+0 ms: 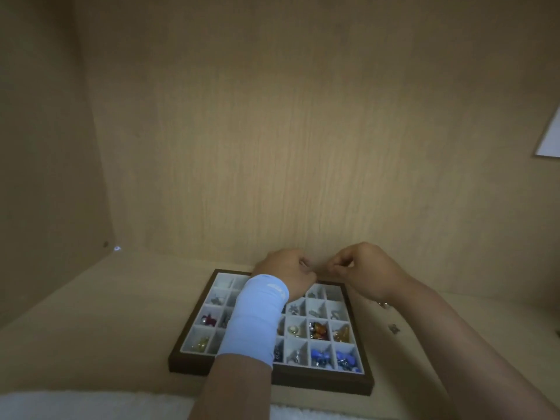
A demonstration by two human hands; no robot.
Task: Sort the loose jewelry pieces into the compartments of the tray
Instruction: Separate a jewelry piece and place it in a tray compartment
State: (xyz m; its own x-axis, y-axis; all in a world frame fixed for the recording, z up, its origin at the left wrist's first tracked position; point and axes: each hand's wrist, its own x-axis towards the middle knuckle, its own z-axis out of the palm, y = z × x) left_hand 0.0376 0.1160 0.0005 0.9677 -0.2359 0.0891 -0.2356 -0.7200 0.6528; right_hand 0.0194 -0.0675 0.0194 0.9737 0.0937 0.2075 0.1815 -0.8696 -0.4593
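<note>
Dark wood framing white compartments: tray (318, 381), flat on the shelf (106, 313), many cells filled, blue pieces (321, 357) in the near right corner, amber ones (319, 330) just behind. Over its far edge, left hand (288, 272) and right hand (360, 268), fingers curled tight, tips nearly meeting; anything pinched there too small to tell. Right of the tray, 2 loose pieces: star-shaped piece (394, 328) and small ring-like piece (384, 304) beside the right wrist. Light blue sleeve (254, 316) on the left wrist. Pale wood-grain back wall (303, 147); white sheet (550, 137) far right.

Dark-brown tray (321, 385), pale-blue wristband (254, 316)
</note>
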